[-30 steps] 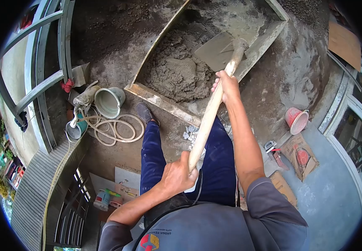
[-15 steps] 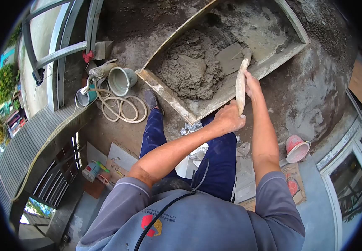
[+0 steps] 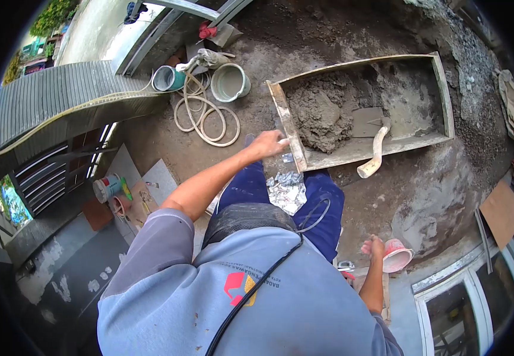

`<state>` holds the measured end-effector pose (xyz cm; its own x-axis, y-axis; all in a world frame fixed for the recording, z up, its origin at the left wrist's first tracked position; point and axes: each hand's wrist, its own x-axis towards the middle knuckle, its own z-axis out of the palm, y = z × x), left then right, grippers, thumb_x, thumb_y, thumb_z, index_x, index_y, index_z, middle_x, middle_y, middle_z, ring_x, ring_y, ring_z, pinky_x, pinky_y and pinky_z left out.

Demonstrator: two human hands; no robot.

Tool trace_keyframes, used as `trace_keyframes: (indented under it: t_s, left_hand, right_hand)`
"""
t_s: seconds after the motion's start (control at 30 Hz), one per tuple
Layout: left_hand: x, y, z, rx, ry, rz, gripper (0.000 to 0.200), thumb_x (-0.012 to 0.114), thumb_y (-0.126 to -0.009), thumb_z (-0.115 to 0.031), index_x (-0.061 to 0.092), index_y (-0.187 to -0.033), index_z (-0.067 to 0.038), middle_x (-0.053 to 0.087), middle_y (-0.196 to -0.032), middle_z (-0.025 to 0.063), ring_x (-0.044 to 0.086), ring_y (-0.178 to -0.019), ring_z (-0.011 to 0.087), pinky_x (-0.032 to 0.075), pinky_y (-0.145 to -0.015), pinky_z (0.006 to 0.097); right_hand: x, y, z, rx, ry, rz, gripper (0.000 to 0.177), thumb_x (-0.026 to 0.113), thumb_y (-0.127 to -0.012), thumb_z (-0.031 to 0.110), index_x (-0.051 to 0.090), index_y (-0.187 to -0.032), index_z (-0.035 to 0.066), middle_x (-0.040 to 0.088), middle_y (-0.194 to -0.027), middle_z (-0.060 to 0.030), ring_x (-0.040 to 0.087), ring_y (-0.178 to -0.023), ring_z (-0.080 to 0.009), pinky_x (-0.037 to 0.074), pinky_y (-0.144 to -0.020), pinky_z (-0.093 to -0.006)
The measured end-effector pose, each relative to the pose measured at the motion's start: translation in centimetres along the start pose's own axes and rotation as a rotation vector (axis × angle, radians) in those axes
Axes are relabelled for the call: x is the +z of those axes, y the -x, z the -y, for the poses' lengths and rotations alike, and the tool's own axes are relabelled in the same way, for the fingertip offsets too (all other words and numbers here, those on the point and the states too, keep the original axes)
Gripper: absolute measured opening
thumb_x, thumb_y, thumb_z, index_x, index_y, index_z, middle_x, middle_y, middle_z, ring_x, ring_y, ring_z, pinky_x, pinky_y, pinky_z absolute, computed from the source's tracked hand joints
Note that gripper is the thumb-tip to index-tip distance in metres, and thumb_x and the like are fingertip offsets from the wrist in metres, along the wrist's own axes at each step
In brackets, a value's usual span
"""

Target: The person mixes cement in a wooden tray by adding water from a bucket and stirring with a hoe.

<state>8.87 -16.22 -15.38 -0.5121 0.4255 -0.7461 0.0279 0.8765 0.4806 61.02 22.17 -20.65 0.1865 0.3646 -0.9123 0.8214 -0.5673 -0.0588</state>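
Note:
My left hand (image 3: 269, 144) is held over my knee beside the left end of the wooden mixing trough (image 3: 346, 157), fingers loosely apart with nothing in them. Lower right, my right hand (image 3: 374, 245) hangs by my side with half-curled, empty fingers, overlapping the edge of a pink bucket (image 3: 397, 257) in this view. Neither hand is on the hoe: its metal blade (image 3: 366, 122) lies in the trough, and its pale, bent wooden handle (image 3: 377, 153) leans out across the near wall. Wet grey mortar (image 3: 322, 114) is heaped in the trough's left half.
A grey-green bucket (image 3: 231, 82), a teal bucket (image 3: 167, 79) and a coiled hose (image 3: 212, 124) are at the upper left. Crumpled paper (image 3: 286, 193) lies between my legs. Tiles and a white tub (image 3: 107, 188) are at left; a window frame (image 3: 456, 302) is at lower right.
Both hands have let go of the hoe handle, which now rests on the trough wall. My left hand has moved left, my right hand back towards my side. The view has turned.

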Motion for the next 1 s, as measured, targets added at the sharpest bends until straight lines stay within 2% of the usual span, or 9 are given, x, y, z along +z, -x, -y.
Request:
trace_keyframes:
  t_s: [0.07, 0.2, 0.3, 0.43, 0.57, 0.73, 0.77, 0.87, 1.0]
  left_hand:
    - [-1.4, 3.4, 11.0, -0.092, -0.044, -0.114, 0.048, 0.064, -0.093, -0.044, 0.073, -0.109, 0.001, 0.072, -0.107, 0.0299, 0.068, -0.109, 0.0435, 0.052, -0.096, 0.0511]
    - [-3.3, 12.4, 29.1, -0.505, 0.046, -0.153, 0.05, 0.066, -0.092, -0.044, 0.073, -0.11, 0.002, 0.07, -0.117, 0.0294, 0.067, -0.113, 0.0427, 0.052, -0.099, 0.05]
    - [-3.1, 19.2, 37.4, -0.656, 0.16, -0.147, 0.052, 0.065, -0.094, -0.043, 0.072, -0.114, 0.004, 0.07, -0.116, 0.0295, 0.072, -0.104, 0.0425, 0.061, -0.083, 0.0502]
    - [-0.6, 26.4, 41.6, -0.751, 0.379, -0.105, 0.05, 0.063, -0.095, -0.039, 0.07, -0.113, 0.008, 0.073, -0.109, 0.0268, 0.075, -0.092, 0.0398, 0.066, -0.066, 0.0496]
    - [4.4, 30.5, 42.8, -0.772, 0.663, -0.042, 0.048, 0.062, -0.096, -0.036, 0.071, -0.11, 0.009, 0.074, -0.105, 0.0249, 0.075, -0.088, 0.0396, 0.065, -0.069, 0.0521]
    - [11.5, 31.5, 43.7, -0.607, 0.536, -0.033, 0.046, 0.06, -0.097, -0.037, 0.073, -0.104, 0.007, 0.076, -0.1, 0.02, 0.074, -0.089, 0.0366, 0.064, -0.066, 0.0514]
    - [12.2, 31.7, 43.3, -0.621, 0.641, 0.01, 0.046, 0.058, -0.099, -0.038, 0.072, -0.103, 0.005, 0.075, -0.097, 0.0171, 0.074, -0.089, 0.0341, 0.063, -0.063, 0.0498]
    - [12.2, 33.2, 40.2, -0.71, 0.906, -0.082, 0.045, 0.059, -0.1, -0.039, 0.071, -0.106, 0.004, 0.075, -0.097, 0.0151, 0.074, -0.087, 0.0314, 0.064, -0.062, 0.0481]
    - [15.1, 36.3, 37.5, -0.761, 1.18, -0.39, 0.042, 0.058, -0.102, -0.039, 0.066, -0.115, 0.0, 0.072, -0.102, 0.0148, 0.073, -0.088, 0.0277, 0.063, -0.067, 0.0477]
  right_hand:
    - [1.0, 3.0, -3.7, 0.064, -0.011, 0.014, 0.037, 0.057, -0.099, 0.026, 0.057, -0.125, -0.001, 0.068, -0.091, -0.0196, 0.069, -0.065, -0.0296, 0.063, -0.052, -0.0437]
    - [7.6, 11.9, -6.6, 0.092, 0.138, 0.056, 0.036, 0.058, -0.097, 0.023, 0.057, -0.122, -0.004, 0.069, -0.09, -0.022, 0.07, -0.066, -0.0296, 0.064, -0.053, -0.0441]
    - [13.7, 18.3, -6.0, 0.004, 0.322, 0.095, 0.032, 0.056, -0.098, 0.025, 0.061, -0.117, -0.001, 0.071, -0.087, -0.017, 0.068, -0.061, -0.0248, 0.06, -0.049, -0.039]
    - [18.8, 20.0, -4.8, -0.096, 0.339, 0.031, 0.029, 0.053, -0.098, 0.028, 0.068, -0.103, 0.004, 0.069, -0.081, -0.0108, 0.065, -0.056, -0.0208, 0.057, -0.045, -0.0377]
    - [21.9, 20.8, 0.7, -0.248, 0.388, 0.082, 0.028, 0.056, -0.097, 0.029, 0.068, -0.101, 0.004, 0.067, -0.08, -0.0084, 0.065, -0.058, -0.02, 0.057, -0.047, -0.0359]
    - [25.3, 24.9, 6.9, -0.314, 0.469, 0.127, 0.031, 0.06, -0.098, 0.027, 0.063, -0.117, 0.002, 0.07, -0.094, -0.0165, 0.068, -0.07, -0.0245, 0.06, -0.057, -0.0363]
    - [25.6, 24.6, 7.6, -0.326, 0.475, 0.146, 0.032, 0.06, -0.098, 0.027, 0.062, -0.118, 0.002, 0.07, -0.095, -0.017, 0.068, -0.069, -0.0249, 0.06, -0.057, -0.0367]
    - [27.6, 23.9, 10.0, -0.374, 0.635, 0.2, 0.033, 0.061, -0.098, 0.026, 0.062, -0.12, 0.002, 0.07, -0.095, -0.0171, 0.068, -0.07, -0.0257, 0.06, -0.056, -0.0377]
    - [31.9, 20.4, 13.8, -0.402, 0.852, 0.289, 0.035, 0.059, -0.098, 0.027, 0.06, -0.123, 0.002, 0.07, -0.094, -0.0173, 0.069, -0.07, -0.0264, 0.059, -0.056, -0.0377]
